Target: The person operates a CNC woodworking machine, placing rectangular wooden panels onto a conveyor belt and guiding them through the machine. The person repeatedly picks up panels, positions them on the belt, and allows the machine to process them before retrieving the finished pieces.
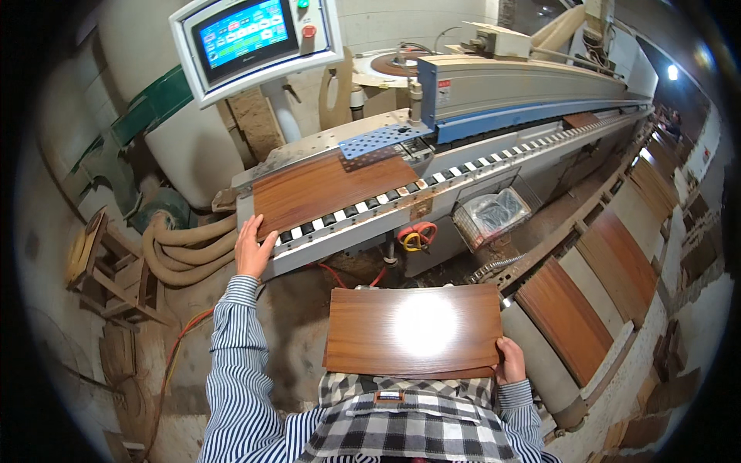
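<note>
While a checked apron (409,420) fills the lower edge, just beyond it lies a brown wood-grain stack of boards (359,332), its top face washed out by a white glare. Slivers of lower board show along the near edge; how many lie beneath, and what bears them, cannot be made out. The right hand (509,361) is closed about the stack's near right corner, some of its fingers hidden.

Farther forward, the left hand (252,248) rests at the near left corner of another brown board (324,189), fingers loosely spread and thumb apart; whether any finger hooks beneath, I cannot tell. That board lies flat on the machine bed, beside a track (370,204) of black and white pads, its far right part running under a perforated blue plate (386,140).

To the right, more boards (566,316) lie on a roller conveyor (540,359), which curves off into dimness. Below the track, a wire basket (494,220) holds something under clear wrapping, too blurred to name. Beyond, the long machine housing (525,96) recedes, its far end indistinct, and a control screen (243,32) is cut by the top edge.
</note>
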`<state>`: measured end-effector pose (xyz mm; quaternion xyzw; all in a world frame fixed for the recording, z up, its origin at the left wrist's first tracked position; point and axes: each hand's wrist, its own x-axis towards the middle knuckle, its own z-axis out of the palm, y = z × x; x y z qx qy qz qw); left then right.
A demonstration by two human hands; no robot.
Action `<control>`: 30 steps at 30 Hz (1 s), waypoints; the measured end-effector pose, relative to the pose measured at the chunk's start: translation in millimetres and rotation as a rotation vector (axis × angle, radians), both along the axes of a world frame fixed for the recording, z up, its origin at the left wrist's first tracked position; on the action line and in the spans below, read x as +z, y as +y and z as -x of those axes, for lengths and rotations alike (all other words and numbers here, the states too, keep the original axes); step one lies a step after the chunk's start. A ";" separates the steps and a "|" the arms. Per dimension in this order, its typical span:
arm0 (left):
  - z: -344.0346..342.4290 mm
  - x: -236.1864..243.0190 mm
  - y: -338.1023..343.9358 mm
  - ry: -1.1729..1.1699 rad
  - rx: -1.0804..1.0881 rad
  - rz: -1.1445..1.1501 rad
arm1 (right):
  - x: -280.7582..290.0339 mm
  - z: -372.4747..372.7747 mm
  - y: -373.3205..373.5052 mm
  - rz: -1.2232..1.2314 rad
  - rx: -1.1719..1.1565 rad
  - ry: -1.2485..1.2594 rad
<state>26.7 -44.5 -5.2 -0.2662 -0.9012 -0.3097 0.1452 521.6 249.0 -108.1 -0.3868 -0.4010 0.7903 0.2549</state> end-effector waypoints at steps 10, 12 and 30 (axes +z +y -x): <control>-6.1 17.3 9.3 -0.103 0.018 0.113 | 0.9 -3.1 0.8 0.009 0.030 0.017; -11.2 23.6 17.5 -0.113 0.034 0.157 | 0.1 -4.2 0.5 0.000 0.032 0.007; -33.9 16.8 152.7 -0.036 -0.039 0.165 | 18.6 -7.7 -6.5 -0.157 0.136 0.178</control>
